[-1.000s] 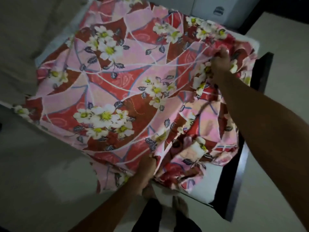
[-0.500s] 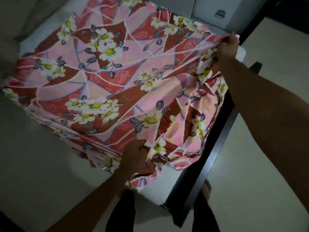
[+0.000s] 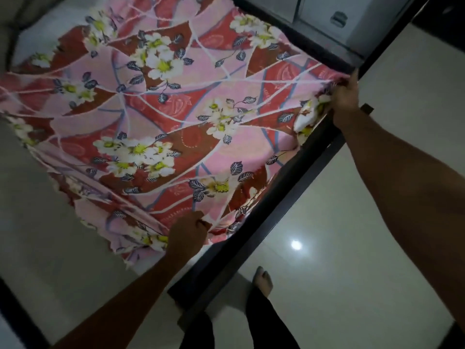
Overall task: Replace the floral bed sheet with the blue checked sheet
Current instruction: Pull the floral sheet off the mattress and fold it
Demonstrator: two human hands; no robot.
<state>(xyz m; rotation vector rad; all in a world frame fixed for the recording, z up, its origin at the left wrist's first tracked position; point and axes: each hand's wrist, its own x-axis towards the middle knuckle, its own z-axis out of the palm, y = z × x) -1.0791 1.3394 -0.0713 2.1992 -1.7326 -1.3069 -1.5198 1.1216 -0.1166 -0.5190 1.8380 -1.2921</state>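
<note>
Fingers of left hand point(image 3: 187, 234) and right hand point(image 3: 345, 100) clutch the taut, white-blossomed pink-red floral sheet point(image 3: 176, 117).

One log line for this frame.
left hand: grips floral sheet | right hand: grips floral sheet | blue checked sheet: not in view

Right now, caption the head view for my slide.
Left hand and right hand grip the floral sheet, stretched over the bed.
</note>
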